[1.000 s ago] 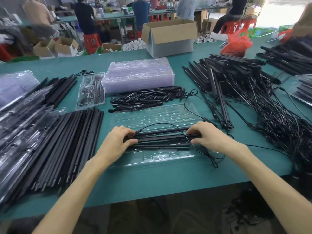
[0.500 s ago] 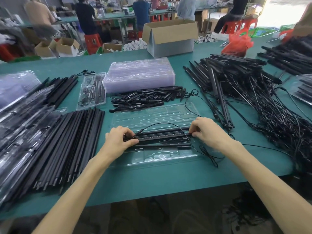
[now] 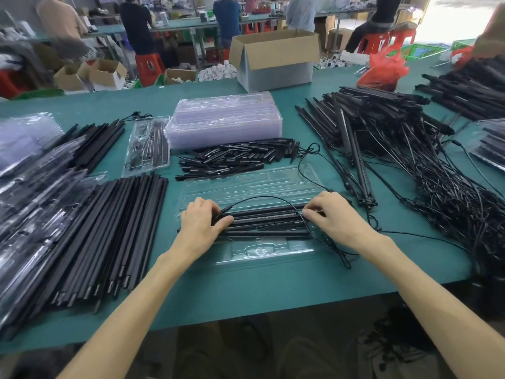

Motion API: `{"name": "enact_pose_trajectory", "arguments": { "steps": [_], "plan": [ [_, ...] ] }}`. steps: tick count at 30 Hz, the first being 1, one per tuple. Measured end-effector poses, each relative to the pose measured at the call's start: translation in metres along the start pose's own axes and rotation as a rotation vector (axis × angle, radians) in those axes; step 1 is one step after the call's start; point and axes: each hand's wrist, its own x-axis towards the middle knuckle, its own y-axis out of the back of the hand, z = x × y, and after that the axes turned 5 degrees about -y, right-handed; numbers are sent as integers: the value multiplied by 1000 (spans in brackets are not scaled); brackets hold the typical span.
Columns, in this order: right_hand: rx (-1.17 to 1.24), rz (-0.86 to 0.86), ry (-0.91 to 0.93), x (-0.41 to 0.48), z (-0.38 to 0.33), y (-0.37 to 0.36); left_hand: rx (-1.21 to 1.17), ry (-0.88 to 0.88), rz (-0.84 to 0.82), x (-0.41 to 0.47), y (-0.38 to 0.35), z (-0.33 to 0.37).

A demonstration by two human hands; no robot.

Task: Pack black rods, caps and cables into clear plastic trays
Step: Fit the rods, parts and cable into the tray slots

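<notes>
An open clear plastic tray (image 3: pixel 262 251) lies in front of me on the green table, with several black rods (image 3: pixel 267 222) laid across its grooves. My left hand (image 3: pixel 200 224) grips the rods' left ends, thumb on top. My right hand (image 3: pixel 332 217) pinches the right ends, its fingers curled over them. A thin black cable (image 3: pixel 262 198) arcs above the rods and trails off to the right past my right wrist.
Long black rods (image 3: pixel 109 231) are piled at left, short black caps (image 3: pixel 235 158) behind the tray, a stack of clear trays (image 3: pixel 224 119) further back, a packed tray (image 3: pixel 147 146) beside it. Tangled cabled rods (image 3: pixel 410 160) fill the right. A cardboard box (image 3: pixel 276 58) stands behind.
Both hands have shifted slightly away from me on the rods, pressing them into the tray. The cable loop stays above the rods.
</notes>
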Motion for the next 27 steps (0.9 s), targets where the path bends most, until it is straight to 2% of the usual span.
{"name": "enact_pose_trajectory", "arguments": {
  "steps": [4, 7, 12, 15, 23, 27],
  "plan": [
    [-27, -11, -18, -6, -6, -9, -56, 48, -7, 3, -2, 3],
    [-32, 3, -39, -6, -8, -12, -207, 78, -20, 2, 1, -3],
    [-42, 22, -31, -6, -10, -15, -150, -39, -9, -6, -1, -11],
    [-3, 38, -33, -6, -9, -14, -184, -50, 16, -7, -2, -11],
    [277, 269, -100, -21, -1, 9, -264, -86, -7, -6, 3, -8],
    [301, 137, -101, -38, 13, 32, -272, -115, -72, -5, 7, -10]
  ]
}}
